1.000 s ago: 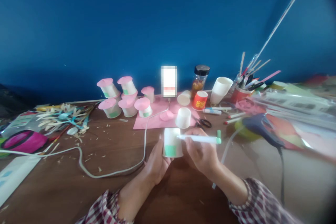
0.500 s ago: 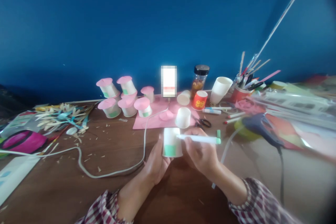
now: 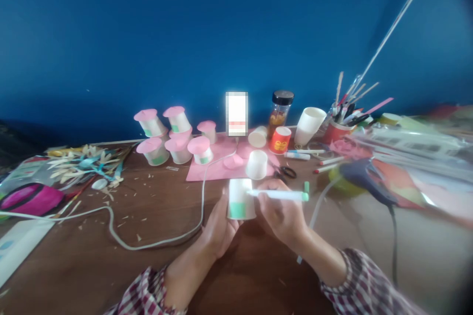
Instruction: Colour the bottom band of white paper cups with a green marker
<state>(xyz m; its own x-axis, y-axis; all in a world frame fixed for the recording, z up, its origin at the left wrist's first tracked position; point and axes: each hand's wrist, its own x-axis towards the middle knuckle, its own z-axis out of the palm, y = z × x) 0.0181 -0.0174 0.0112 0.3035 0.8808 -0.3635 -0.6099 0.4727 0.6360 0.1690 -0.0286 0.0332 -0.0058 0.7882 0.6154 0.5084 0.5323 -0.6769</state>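
In the head view, my left hand [image 3: 220,224] is closed around the side and base of a white paper cup [image 3: 240,191], held upside down above the table. A green rectangle [image 3: 237,210] marks the cup's lower front. My right hand [image 3: 283,214] grips a white marker [image 3: 277,195] with a green end, lying almost level, its tip at the cup's right side. Whether the tip touches the cup is hard to tell. Just behind stands another white cup [image 3: 256,165], on the edge of a pink paper sheet [image 3: 221,173].
Several cups with pink paper tops [image 3: 150,145] stand back left. Black-handled scissors [image 3: 287,172], a red cup [image 3: 280,140] and a lidded jar [image 3: 279,113] are behind my right hand. A glue gun [image 3: 365,179] lies right. A white cable [image 3: 158,244] crosses the left side.
Almost nothing differs. The whole view has shifted very slightly, and both hands keep their hold on the cup and the marker.
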